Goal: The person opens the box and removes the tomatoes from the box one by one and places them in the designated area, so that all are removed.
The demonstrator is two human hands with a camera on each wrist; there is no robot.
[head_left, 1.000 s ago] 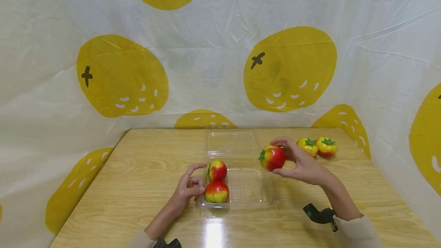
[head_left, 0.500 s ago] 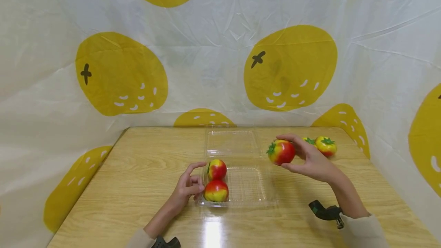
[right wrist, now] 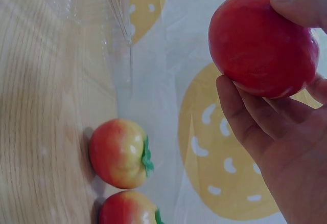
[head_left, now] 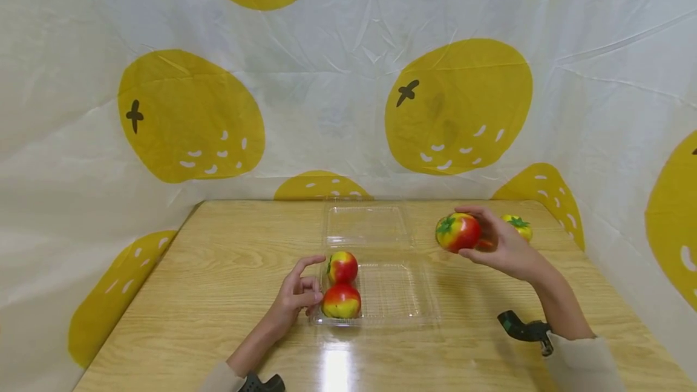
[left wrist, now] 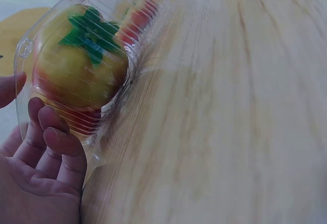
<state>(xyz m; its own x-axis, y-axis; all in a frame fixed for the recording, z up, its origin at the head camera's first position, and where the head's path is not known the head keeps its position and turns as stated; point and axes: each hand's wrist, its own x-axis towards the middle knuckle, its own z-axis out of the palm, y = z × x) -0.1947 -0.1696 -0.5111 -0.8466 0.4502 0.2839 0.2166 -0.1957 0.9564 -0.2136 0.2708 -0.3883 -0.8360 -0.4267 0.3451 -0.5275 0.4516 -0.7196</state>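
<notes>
My right hand [head_left: 506, 250] grips a red and yellow persimmon [head_left: 457, 233] with a green calyx between thumb and fingers, raised above the table right of the clear plastic clamshell box [head_left: 394, 289]. Its smooth red underside faces the right wrist view. The left hand [head_left: 296, 295] holds the box's left side, index finger stretched along the edge and other fingers curled against the wall. Two persimmons stand in the box's left part, the farther persimmon [head_left: 343, 268] behind the nearer persimmon [head_left: 341, 301]. One shows its calyx through the plastic in the left wrist view.
Two more persimmons stand at the table's back right; the head view shows one persimmon [head_left: 520, 227], the right hand covering the other persimmon [right wrist: 120, 153]. The box's lid [head_left: 367, 225] lies folded back. A fruit-printed curtain [head_left: 327, 107] hangs behind the wooden table [head_left: 245, 241].
The right hand has carried its persimmon rightward and slightly back, away from the box, and turned the calyx more toward the head camera. It now overlaps a persimmon behind it. The left hand stays put.
</notes>
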